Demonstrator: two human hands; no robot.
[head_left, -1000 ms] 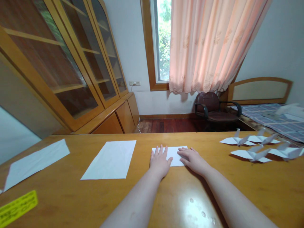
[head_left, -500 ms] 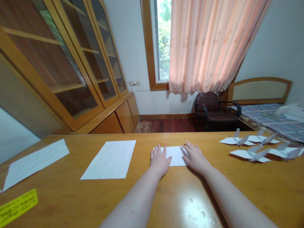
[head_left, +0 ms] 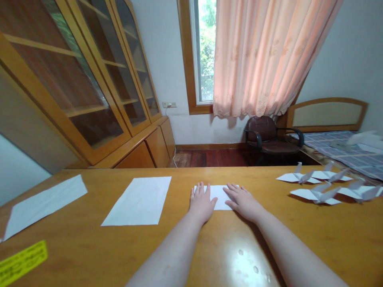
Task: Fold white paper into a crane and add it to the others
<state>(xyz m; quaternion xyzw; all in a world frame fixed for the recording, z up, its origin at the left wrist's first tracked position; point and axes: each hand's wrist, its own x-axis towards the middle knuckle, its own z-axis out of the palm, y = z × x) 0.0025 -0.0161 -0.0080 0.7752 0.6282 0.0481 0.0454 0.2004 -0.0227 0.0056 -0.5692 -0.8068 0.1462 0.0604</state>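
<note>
A small folded white paper (head_left: 219, 195) lies on the wooden table (head_left: 209, 247) in front of me. My left hand (head_left: 201, 202) lies flat on its left part, fingers stretched out. On the paper's right part rests my right hand (head_left: 243, 201), also flat with fingers extended. Both palms press down on the sheet and hold nothing.
A larger white sheet (head_left: 139, 200) lies to the left, another sheet (head_left: 44, 204) at the far left edge, and a yellow label (head_left: 20, 263) near the front left corner. Several folded paper cranes (head_left: 326, 184) sit at the right. A dark office chair (head_left: 267, 137) stands beyond the table.
My right hand slid a little forward across the paper and then back toward its right part. My left hand stayed nearly still on the sheet.
</note>
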